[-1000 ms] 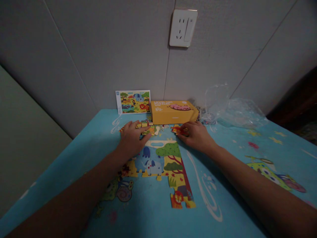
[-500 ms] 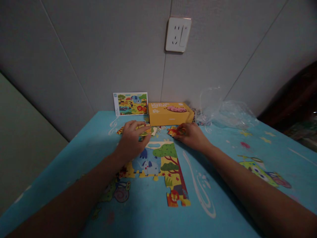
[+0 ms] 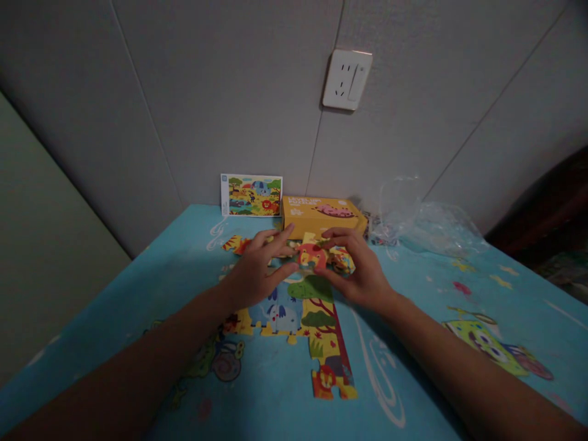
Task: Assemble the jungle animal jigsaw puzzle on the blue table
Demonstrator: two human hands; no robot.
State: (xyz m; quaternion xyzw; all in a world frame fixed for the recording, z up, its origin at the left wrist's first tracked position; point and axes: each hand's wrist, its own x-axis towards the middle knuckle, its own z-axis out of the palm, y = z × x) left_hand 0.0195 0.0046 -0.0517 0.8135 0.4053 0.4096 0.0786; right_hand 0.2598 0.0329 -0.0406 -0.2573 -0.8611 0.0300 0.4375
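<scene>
A jigsaw puzzle piece with an orange lion's face (image 3: 312, 256) is raised above the table, pinched between the thumb and fingers of my right hand (image 3: 361, 269). Just left of it is my left hand (image 3: 260, 269), thumb and fingers spread; whether a fingertip touches the piece is unclear. Beneath and in front of both hands lies a partly joined puzzle (image 3: 319, 318) with blue elephants, a tree and a lion at its lower right corner. My left hand and forearm cover its left side. Loose puzzle pieces (image 3: 232, 243) lie beyond my left hand, partly hidden.
Against the wall leans a picture card (image 3: 252, 197) of the animal scene. A yellow puzzle box (image 3: 321, 214) stands beside it. Crumpled clear plastic (image 3: 441, 226) lies at the back right. A blue cartoon-printed cloth (image 3: 257, 398) covers the table; a socket (image 3: 348, 79) is on the wall.
My right hand has lifted the lion puzzle piece and brought it left, toward the middle. My left hand has come off the loose pieces and moved right, fingers spreading. The view has shifted slightly.
</scene>
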